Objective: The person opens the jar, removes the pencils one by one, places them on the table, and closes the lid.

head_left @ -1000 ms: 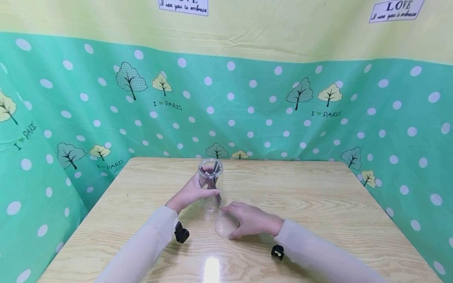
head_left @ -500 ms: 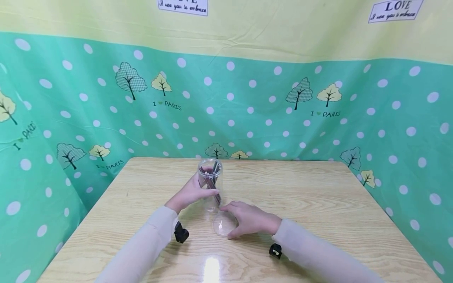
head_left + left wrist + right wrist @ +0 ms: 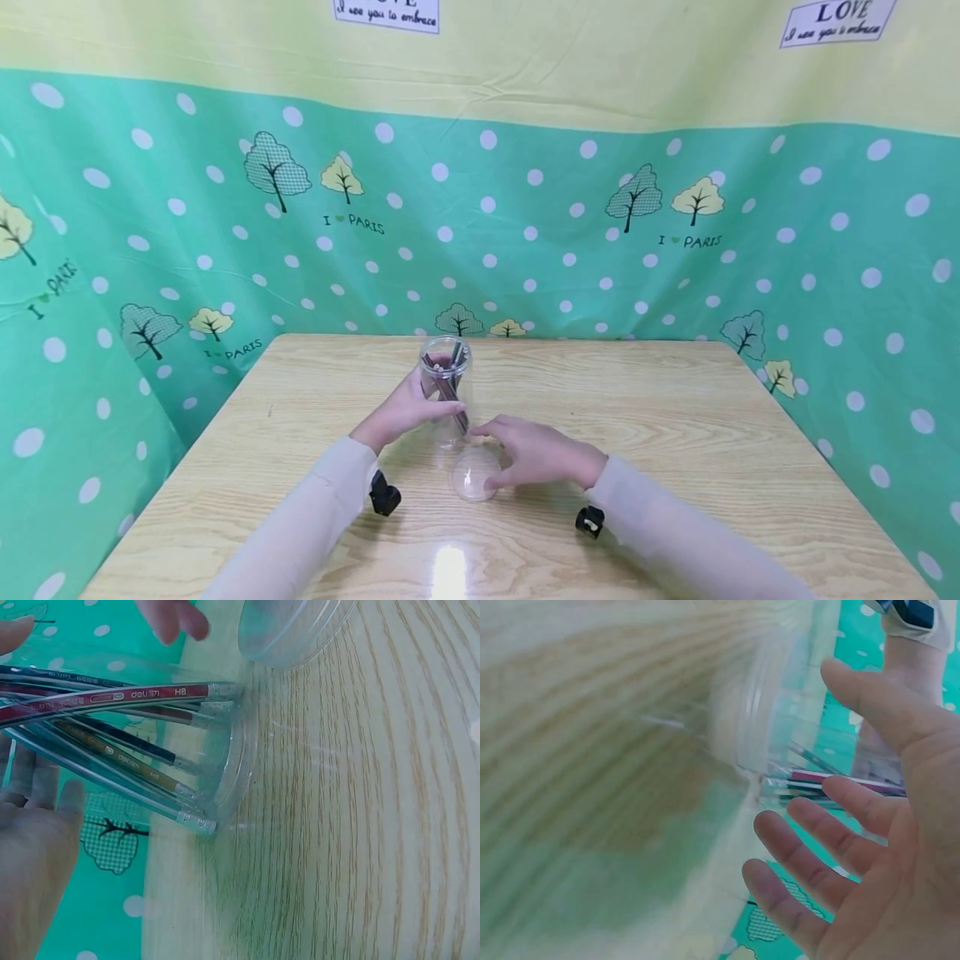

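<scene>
My left hand (image 3: 405, 410) grips a clear jar (image 3: 447, 430) round its side, and the jar stands upright on the table. Several pencils (image 3: 142, 696) lean inside it, dark red, black, gold and teal, their ferrule ends up and some marked HB. In front of the jar a round clear lid (image 3: 474, 477) lies on the wooden tabletop. Beside the lid is my right hand (image 3: 542, 452), its thumb tip overlapping the lid's right edge in the head view. In the right wrist view the right fingers (image 3: 799, 889) are spread and loose, apart from the lid's rim.
The pale wood table (image 3: 660, 417) reaches back to a green dotted curtain (image 3: 487, 208) printed with trees, which also hangs along both sides. Black wrist mounts (image 3: 385, 493) hang under both sleeves, close over the tabletop. A bright light reflection shows near the front.
My right hand has loosened from the lid, its fingers lifting slightly away to the right. Before that, the lid was lowered flat onto the table. The left hand and jar have stayed put.
</scene>
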The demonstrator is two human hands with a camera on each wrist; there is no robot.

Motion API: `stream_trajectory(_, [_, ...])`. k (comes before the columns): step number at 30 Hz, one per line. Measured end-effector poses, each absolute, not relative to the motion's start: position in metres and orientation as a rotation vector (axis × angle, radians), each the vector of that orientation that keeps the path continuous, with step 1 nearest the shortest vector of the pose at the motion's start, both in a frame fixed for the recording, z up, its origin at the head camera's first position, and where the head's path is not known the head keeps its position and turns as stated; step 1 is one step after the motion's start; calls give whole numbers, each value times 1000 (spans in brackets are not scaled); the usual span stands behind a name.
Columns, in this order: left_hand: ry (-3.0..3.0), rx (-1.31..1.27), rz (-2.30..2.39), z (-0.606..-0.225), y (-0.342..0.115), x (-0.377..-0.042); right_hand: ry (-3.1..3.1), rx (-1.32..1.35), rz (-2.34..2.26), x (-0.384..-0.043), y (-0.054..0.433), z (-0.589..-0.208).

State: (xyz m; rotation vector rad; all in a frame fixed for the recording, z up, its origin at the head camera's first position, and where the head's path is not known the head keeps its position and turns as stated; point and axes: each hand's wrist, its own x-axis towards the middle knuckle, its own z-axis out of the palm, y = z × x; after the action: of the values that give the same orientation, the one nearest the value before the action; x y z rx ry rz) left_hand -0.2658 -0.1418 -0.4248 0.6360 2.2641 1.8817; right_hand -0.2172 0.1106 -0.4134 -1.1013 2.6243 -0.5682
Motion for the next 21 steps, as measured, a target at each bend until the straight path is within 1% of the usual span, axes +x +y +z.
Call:
stream_trajectory(4, [2258,649,1879,-423,-142,-265,2658,-1101,-604,-220,112,-407])
stream_trajectory(14, [2284,675,1852,-426,-142,-268,2827,-1231,-768,-227,116,-388])
stream_trajectory(21, [2291,681,1844,-426,-142,-268,2917,-1350,-1012,-231,115,-378])
